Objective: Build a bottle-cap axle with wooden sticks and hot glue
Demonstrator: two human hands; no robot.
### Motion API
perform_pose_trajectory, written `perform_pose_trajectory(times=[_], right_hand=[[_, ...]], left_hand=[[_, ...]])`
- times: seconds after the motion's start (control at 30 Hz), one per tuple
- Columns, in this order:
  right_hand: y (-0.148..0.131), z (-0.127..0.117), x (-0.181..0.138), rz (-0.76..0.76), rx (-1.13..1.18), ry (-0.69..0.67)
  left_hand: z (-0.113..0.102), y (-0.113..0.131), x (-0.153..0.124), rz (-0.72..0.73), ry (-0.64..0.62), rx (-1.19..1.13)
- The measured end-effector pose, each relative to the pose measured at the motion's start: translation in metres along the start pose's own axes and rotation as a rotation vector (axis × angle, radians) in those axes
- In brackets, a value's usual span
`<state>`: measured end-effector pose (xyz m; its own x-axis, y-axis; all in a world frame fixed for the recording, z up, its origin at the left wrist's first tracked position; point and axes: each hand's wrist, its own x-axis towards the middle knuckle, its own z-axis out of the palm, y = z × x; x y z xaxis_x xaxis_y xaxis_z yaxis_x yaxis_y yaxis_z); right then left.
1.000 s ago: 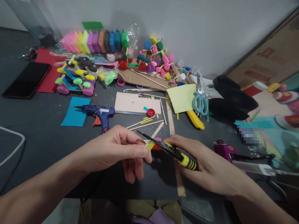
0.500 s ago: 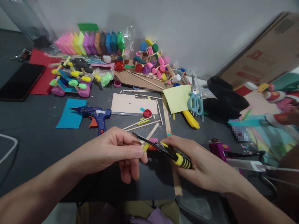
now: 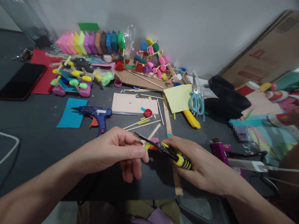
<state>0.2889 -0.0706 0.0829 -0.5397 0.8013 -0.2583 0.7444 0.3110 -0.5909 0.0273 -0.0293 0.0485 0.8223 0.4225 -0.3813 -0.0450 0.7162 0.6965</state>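
My left hand (image 3: 114, 154) pinches a thin wooden stick with a yellow strip (image 3: 147, 145) between thumb and fingers, low over the dark table (image 3: 35, 137). My right hand (image 3: 201, 165) grips a yellow-and-black utility knife (image 3: 170, 152); its blade (image 3: 142, 137) points up-left and lies across the stick right by my left fingertips. A small pink and red piece (image 3: 154, 141) lies just behind the knife.
A blue glue gun (image 3: 95, 113), beige card (image 3: 133, 104), red cap (image 3: 148, 112), loose sticks, yellow paper (image 3: 178, 98), scissors (image 3: 196, 102) and a second yellow knife (image 3: 192, 119) lie beyond. Clay packs (image 3: 93, 42) and clay models sit by the wall; a purple glue gun (image 3: 224, 152) lies right, a phone (image 3: 22, 81) far left.
Both hands stay together with the knife blade on the stick; only the view has shifted slightly, leftward then back a little.
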Motion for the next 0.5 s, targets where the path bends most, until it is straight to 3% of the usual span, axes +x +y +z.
perform_pose_trajectory(times=[0.5], right_hand=[[0.0049, 0.0022, -0.0052, 0.014, -0.008, 0.005]], left_hand=[[-0.0015, 0.0002, 0.0008, 0.016, -0.033, -0.043]])
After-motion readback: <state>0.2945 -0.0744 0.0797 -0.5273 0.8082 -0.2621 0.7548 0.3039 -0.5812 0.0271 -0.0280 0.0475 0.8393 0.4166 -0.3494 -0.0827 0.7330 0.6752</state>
